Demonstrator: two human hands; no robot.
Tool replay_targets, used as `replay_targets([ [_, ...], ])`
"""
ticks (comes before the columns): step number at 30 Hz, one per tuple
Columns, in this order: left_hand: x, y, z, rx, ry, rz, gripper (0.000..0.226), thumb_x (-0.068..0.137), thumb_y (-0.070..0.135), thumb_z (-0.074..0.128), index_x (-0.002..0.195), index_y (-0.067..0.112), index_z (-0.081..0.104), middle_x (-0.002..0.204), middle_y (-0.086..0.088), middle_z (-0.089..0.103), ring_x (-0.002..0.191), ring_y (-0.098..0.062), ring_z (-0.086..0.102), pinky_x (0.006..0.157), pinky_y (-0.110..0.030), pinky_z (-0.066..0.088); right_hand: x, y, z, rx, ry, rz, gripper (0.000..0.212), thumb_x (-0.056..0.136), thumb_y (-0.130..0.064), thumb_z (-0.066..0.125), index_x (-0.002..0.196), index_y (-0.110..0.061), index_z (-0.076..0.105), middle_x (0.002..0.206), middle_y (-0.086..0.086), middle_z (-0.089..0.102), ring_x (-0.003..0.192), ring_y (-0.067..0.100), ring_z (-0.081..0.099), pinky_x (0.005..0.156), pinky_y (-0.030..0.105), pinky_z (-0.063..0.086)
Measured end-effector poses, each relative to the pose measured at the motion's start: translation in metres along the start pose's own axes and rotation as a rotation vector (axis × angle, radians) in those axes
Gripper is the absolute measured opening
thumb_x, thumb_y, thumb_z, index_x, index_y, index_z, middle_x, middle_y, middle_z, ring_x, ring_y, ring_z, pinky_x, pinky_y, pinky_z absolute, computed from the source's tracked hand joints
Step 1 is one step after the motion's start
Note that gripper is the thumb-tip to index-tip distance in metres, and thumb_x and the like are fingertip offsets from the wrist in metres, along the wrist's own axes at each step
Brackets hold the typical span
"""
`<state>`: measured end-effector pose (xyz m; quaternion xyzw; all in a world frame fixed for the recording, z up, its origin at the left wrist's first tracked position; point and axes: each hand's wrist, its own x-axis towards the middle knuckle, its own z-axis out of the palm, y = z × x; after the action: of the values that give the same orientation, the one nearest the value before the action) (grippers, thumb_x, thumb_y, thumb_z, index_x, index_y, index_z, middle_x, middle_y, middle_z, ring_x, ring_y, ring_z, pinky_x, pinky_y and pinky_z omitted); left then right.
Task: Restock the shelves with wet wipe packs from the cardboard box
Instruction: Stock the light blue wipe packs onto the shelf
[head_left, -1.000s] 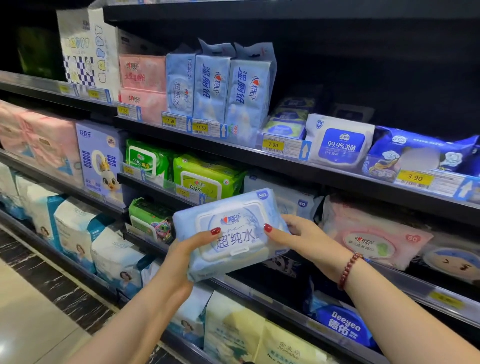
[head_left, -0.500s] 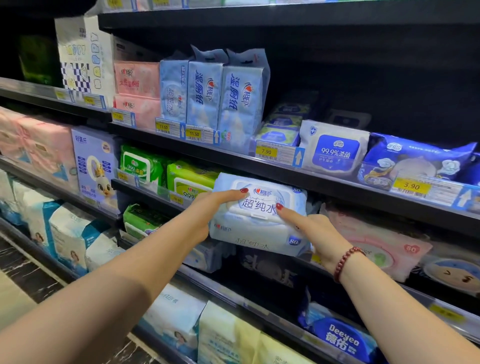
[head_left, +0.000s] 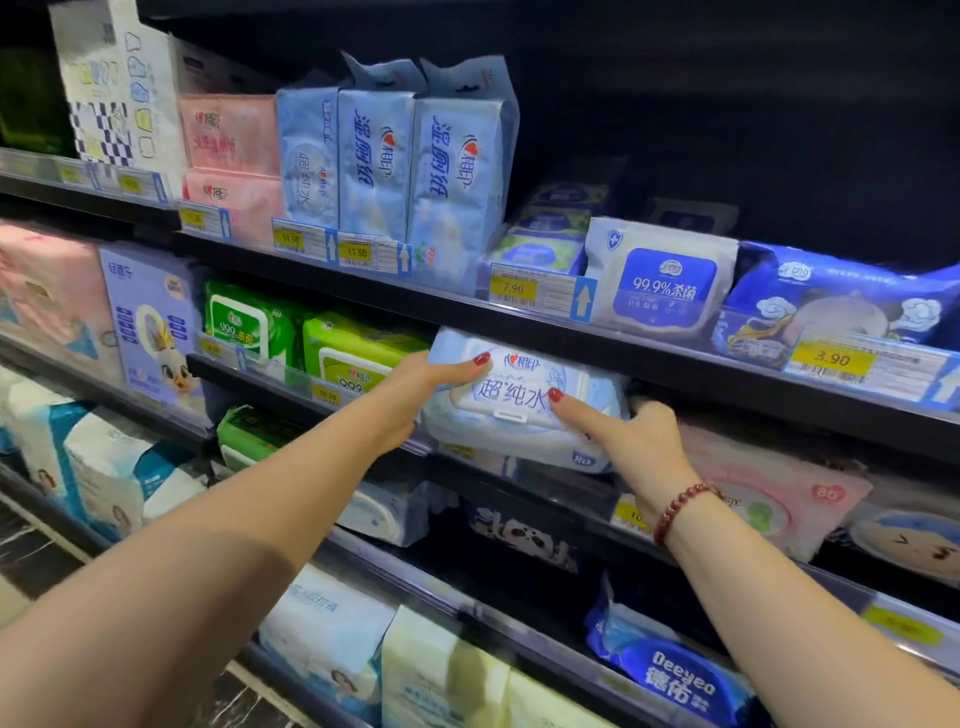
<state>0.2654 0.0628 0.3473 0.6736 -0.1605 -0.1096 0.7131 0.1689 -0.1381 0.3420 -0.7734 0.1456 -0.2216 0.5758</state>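
Note:
A pale blue wet wipe pack (head_left: 524, 415) with a white flip lid lies in the middle shelf (head_left: 545, 488), tucked under the shelf above. My left hand (head_left: 415, 395) grips its left end, thumb on top. My right hand (head_left: 634, 441) holds the right end, thumb on the lid and fingers curled behind the pack. The cardboard box is out of view.
Green wipe packs (head_left: 353, 348) sit just left of the blue pack, a pink pack (head_left: 769, 488) just right. The upper shelf (head_left: 649, 353) carries tall blue packs (head_left: 452, 171) and dark blue packs (head_left: 831, 306). Lower shelves hold more packs.
Both hands lifted the blue pack from in front of the shelves and pushed it into the middle shelf slot, deeper now than half a second ago.

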Motion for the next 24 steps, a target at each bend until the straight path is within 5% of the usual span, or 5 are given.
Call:
replay_targets([
  [4, 0.010, 0.011, 0.011, 0.071, 0.102, 0.018, 0.122, 0.041, 0.061, 0.088, 0.140, 0.006, 0.041, 0.143, -0.013, 0.048, 0.130, -0.033, 0.046, 0.112, -0.049, 0.032, 0.013, -0.003, -0.001, 0.023, -0.004, 0.089, 0.109, 0.034, -0.064, 0.087, 0.114, 0.001, 0.052, 0.117, 0.012, 0.060, 0.105, 0.026, 0.060, 0.095, 0.044, 0.050],
  [7, 0.019, 0.003, 0.012, 0.157, 0.085, 0.043, 0.072, 0.082, 0.030, 0.075, 0.137, 0.003, 0.038, 0.137, -0.008, 0.050, 0.122, -0.025, 0.050, 0.099, -0.028, 0.041, 0.013, 0.004, -0.001, -0.101, 0.031, 0.056, 0.079, 0.055, -0.050, 0.087, 0.109, -0.002, 0.054, 0.106, 0.006, 0.057, 0.101, 0.022, 0.057, 0.095, 0.039, 0.048],
  [12, 0.011, -0.014, 0.004, 0.411, 0.046, 0.179, 0.050, 0.071, 0.033, 0.082, 0.109, 0.015, 0.055, 0.109, 0.000, 0.066, 0.104, -0.020, 0.063, 0.095, -0.041, 0.052, 0.003, 0.024, 0.004, -0.311, 0.017, -0.019, 0.092, 0.031, -0.070, 0.079, 0.099, -0.011, 0.062, 0.097, 0.002, 0.068, 0.084, 0.017, 0.065, 0.076, 0.036, 0.056],
  [16, 0.008, -0.028, 0.000, 0.546, 0.106, 0.321, 0.092, 0.065, 0.042, 0.084, 0.140, 0.029, 0.033, 0.123, -0.002, 0.059, 0.111, -0.020, 0.059, 0.098, -0.045, 0.050, -0.010, 0.018, 0.004, -0.467, 0.097, -0.108, 0.091, 0.059, -0.051, 0.084, 0.122, -0.004, 0.039, 0.112, 0.013, 0.059, 0.102, 0.032, 0.059, 0.081, 0.038, 0.050],
  [24, 0.010, -0.026, 0.001, 0.801, 0.138, 0.465, 0.074, 0.075, 0.038, 0.078, 0.140, 0.027, 0.043, 0.133, -0.002, 0.056, 0.114, -0.023, 0.055, 0.088, -0.030, 0.046, -0.014, 0.014, 0.002, -0.526, 0.070, -0.245, 0.105, 0.064, -0.045, 0.083, 0.147, -0.033, 0.020, 0.131, 0.009, 0.057, 0.119, 0.034, 0.053, 0.093, 0.039, 0.046],
])
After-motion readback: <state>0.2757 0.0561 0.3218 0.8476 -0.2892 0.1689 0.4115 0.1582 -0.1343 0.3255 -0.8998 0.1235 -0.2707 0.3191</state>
